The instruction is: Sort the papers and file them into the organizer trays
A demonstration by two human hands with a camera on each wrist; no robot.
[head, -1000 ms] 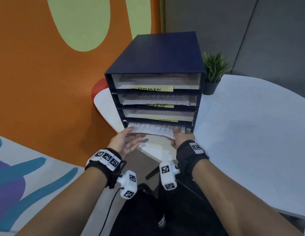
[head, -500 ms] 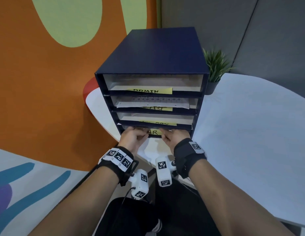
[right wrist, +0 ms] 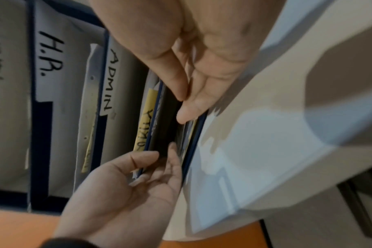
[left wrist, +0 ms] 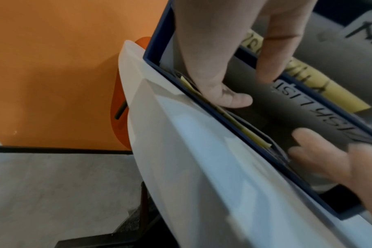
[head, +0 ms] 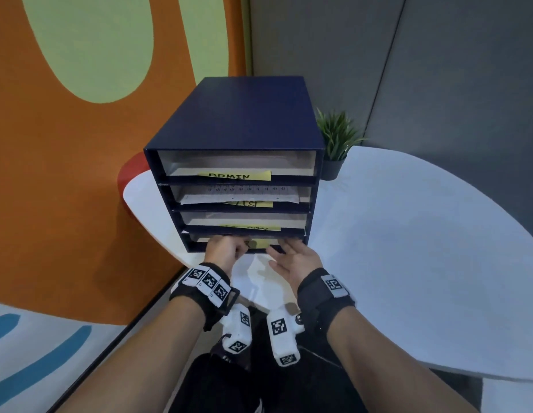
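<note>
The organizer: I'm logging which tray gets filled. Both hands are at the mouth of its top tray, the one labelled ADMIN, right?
No. In the head view the left hand and right hand are at the bottom tray of the organizer; the ADMIN label marks the top tray.

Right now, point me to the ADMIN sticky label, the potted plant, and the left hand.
ADMIN sticky label (head: 235, 175), head view: middle of the yellow note on the top tray's front edge.
Potted plant (head: 336, 138), head view: green leaves, right of the organizer.
Left hand (head: 225, 251), head view: back of the hand at the bottom tray.
</note>
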